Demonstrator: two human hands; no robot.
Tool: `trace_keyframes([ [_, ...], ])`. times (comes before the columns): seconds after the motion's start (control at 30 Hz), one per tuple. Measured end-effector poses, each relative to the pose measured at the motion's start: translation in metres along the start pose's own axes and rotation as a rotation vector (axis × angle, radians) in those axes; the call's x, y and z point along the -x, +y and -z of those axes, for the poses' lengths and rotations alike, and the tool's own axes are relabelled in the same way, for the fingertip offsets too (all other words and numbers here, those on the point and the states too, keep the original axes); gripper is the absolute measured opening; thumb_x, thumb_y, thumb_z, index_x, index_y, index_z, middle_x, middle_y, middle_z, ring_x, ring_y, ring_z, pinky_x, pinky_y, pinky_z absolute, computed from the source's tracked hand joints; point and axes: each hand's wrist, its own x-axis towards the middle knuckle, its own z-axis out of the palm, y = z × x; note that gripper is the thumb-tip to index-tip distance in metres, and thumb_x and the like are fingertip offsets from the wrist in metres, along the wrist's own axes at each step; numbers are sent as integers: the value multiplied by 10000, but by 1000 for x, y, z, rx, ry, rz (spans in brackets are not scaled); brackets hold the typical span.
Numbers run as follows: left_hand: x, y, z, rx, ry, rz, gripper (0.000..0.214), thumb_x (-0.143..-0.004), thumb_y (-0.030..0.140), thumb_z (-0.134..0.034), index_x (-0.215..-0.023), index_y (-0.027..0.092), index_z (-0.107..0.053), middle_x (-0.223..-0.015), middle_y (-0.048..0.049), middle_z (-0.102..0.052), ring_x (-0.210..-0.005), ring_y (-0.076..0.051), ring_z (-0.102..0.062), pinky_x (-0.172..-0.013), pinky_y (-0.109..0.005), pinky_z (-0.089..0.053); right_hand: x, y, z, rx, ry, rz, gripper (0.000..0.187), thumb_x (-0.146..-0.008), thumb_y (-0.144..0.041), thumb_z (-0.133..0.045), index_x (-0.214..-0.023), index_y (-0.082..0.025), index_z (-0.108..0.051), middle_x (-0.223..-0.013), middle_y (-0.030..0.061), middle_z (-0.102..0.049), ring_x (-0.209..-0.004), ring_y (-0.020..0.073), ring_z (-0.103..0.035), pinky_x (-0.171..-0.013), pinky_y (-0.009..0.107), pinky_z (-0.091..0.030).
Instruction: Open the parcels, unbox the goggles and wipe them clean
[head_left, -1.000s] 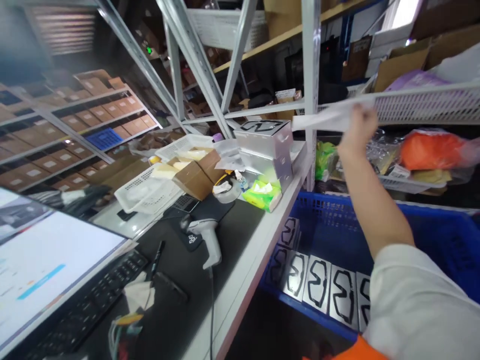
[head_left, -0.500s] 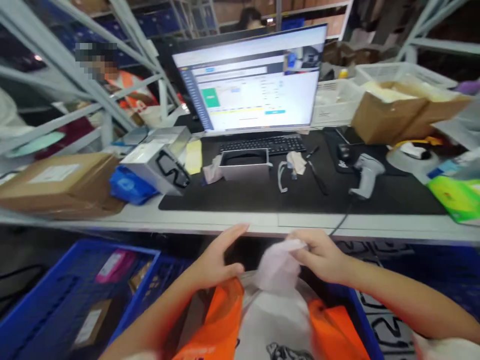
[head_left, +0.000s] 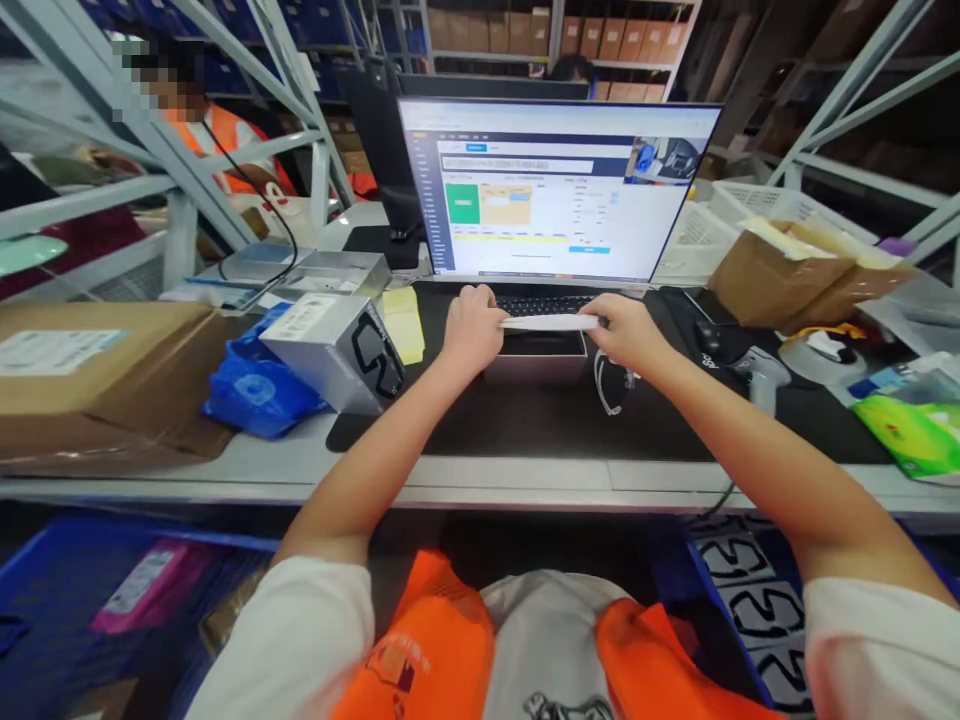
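Both hands reach over the desk and stretch a pale, soft cloth (head_left: 551, 322) between them, seen edge-on as a thin strip. Its left end is pinched by my left hand (head_left: 475, 325) and its right end by my right hand (head_left: 624, 330). A small dark bit shows at the right fingertips. Just below the cloth stands an open box (head_left: 536, 370) with a dark interior, partly covered from view. Glasses with a pale frame (head_left: 611, 385) lie on the black desk mat (head_left: 517, 425) below my right hand. The keyboard (head_left: 551, 304) is partly hidden behind the cloth.
A monitor (head_left: 562, 200) stands behind. To the left are a silver box (head_left: 334, 350), a blue plastic bag (head_left: 259, 390) and a large carton (head_left: 105, 390). A scanner (head_left: 763, 375), mouse (head_left: 709, 337) and green packet (head_left: 911, 430) lie right. Blue crates (head_left: 45, 600) sit below the desk.
Both hands have moved up and forward from near my lap to above the open box. My left hand, open before, now grips the cloth too, and the cloth is stretched out flat.
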Motion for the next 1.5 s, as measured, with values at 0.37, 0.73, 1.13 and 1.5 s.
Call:
trace_keyframes([
  [0.37,-42,36,-62,-23,-577,-83,763,-949,758,-334,-1053,147,-778,-1031,-172,-774,-990,-337,-725,-853,-380,-522,6,55,-17,353,-268,151,307,-895,-118,-514,-1015,-155,-794,-922,106,-729,-873,229,-628,-802,335,-437],
  [0.73,33,-31,-23,-42,-19,43,386,-995,369,-495,-1257,156,-681,-1314,-161,-670,-1203,-303,-626,-1003,-401,-470,9,53,-38,416,-188,284,291,-933,-178,-523,-1130,-155,-736,-1130,165,-682,-1085,305,-611,-905,426,-461],
  [1.13,11,-37,29,838,317,347,400,-924,513,-552,-709,177,-585,-635,2,-583,-612,-147,-568,-554,-246,-453,-4,-33,-4,139,56,251,985,-878,-484,-706,-1670,-295,-151,-1660,141,-331,-1554,424,-249,-1223,689,-216],
  [1.5,-56,43,-34,447,-142,-161,598,-883,527,-666,-1325,124,-659,-1318,-167,-648,-1220,-306,-598,-1090,-430,-462,1,41,64,-195,344,-571,284,-950,-390,-617,-789,-181,-721,-682,60,-698,-679,182,-630,-754,334,-510],
])
